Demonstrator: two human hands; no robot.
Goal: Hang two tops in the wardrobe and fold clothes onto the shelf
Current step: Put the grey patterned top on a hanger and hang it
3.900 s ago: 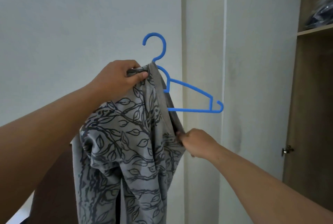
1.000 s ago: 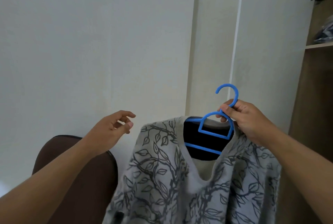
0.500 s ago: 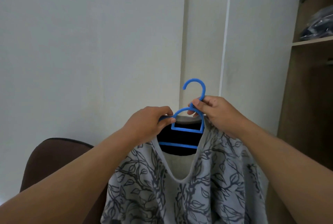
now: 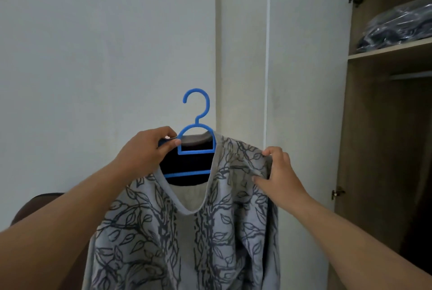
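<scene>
- Left hand (image 4: 145, 147) curled tight, pinching the left arm of the blue hanger (image 4: 196, 136) between thumb and fingers, carrying hanger and garment together in mid-air before the white wall (image 4: 105, 44).
- Right hand (image 4: 279, 173) half closed, thumb and fingertips nipping a fold of the grey leaf-print top (image 4: 187, 231) at its right shoulder, seemingly tugging it over the hanger's end.
- Top draped on the hanger, neckline hanging below the crossbar, right shoulder bunched under the fingers; left shoulder hidden behind the left hand, so no telling whether seated there.
- Risk one: too hard a pull on the right, likely dragging the left shoulder off its arm and sliding the whole top down.
- Risk two: one-sided pinch off the hanger's centre, likely letting it tip or twist once the right hand lets go.
- Risk three: wide, loose neckline, apt to slip past a hanger end if left uneven.
- Hook (image 4: 196, 105) free and upright, pointing left, nothing caught on it.
- Wardrobe (image 4: 383, 149) open at the right, well apart from the hanger; rail (image 4: 411, 76) dim under the shelf (image 4: 388, 53), which carries a bagged dark bundle (image 4: 397, 28).
- Risk four: a swing toward the rail, possibly snagging the trailing hem or knocking the door edge.
- Brown chair back (image 4: 35, 205) low at the left.
</scene>
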